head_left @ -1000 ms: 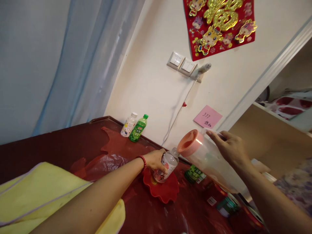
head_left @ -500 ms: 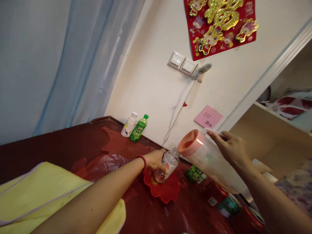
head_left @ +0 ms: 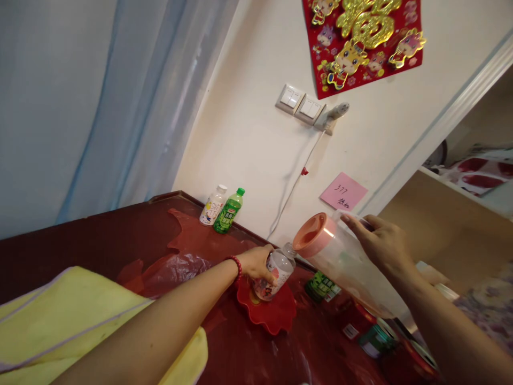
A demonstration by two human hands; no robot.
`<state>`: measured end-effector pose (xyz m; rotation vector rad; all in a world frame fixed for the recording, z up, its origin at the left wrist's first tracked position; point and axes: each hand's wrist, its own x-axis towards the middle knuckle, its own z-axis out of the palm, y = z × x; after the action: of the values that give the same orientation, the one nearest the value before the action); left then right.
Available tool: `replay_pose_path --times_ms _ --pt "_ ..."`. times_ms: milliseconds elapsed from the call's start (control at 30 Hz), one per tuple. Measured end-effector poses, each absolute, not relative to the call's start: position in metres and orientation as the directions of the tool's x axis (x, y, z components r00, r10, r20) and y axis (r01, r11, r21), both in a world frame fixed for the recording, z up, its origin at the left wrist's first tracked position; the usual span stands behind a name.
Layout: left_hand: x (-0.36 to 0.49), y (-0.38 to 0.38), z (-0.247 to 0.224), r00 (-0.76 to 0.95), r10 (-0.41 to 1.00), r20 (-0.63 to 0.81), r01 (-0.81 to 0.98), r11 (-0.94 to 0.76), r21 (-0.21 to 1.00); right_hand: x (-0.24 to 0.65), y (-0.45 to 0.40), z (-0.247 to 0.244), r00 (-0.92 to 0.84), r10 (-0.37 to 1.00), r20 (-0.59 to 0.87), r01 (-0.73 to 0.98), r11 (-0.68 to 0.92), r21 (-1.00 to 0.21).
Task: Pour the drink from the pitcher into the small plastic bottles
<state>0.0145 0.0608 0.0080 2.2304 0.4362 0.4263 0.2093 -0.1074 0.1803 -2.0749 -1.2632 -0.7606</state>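
My left hand (head_left: 258, 266), a red bead bracelet at its wrist, is wrapped round a clear plastic bottle (head_left: 281, 267) with a printed label and no cap. The bottle stands in a red scalloped dish (head_left: 267, 316). Closed on the handle of a translucent pitcher (head_left: 352, 267) is my right hand (head_left: 382, 243). The pitcher is tipped to the left, and its orange lid (head_left: 315, 235) meets or nearly meets the bottle's mouth. Whether liquid is running between them I cannot tell.
A white-capped bottle (head_left: 213, 206) and a green bottle (head_left: 228, 212) stand by the wall. Under the pitcher are another green bottle (head_left: 318, 287) and several cans (head_left: 377, 338). A yellow cloth (head_left: 72, 315) and red plastic bag (head_left: 176, 267) lie at left. A cord (head_left: 294, 187) hangs from the socket.
Almost nothing differs. Both hands keep their grip on the bottle and the tilted pitcher, and the whole view has shifted very slightly.
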Motion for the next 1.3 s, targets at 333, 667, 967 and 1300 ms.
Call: replay_pose_path --times_ms 333,667,967,1300 --pt "0.016 0.062 0.007 0.883 0.442 0.159 0.176 -0.626 0.760 0.211 -0.106 0.180 0.386 0.569 0.726 0.903 -0.393 -0.172" --pt "0.015 0.064 0.007 0.880 0.444 0.168 0.165 -0.618 0.768 0.207 -0.107 0.180 0.413 0.558 0.720 0.896 -0.390 -0.212" --pt "0.016 0.069 0.005 0.881 0.430 0.200 0.116 -0.605 0.788 0.239 -0.118 0.126 0.637 0.380 0.671 0.761 -0.172 -0.625" --pt "0.018 0.066 0.015 0.882 0.433 0.188 0.112 -0.578 0.808 0.254 -0.143 0.059 0.859 0.211 0.466 0.457 0.091 -0.885"
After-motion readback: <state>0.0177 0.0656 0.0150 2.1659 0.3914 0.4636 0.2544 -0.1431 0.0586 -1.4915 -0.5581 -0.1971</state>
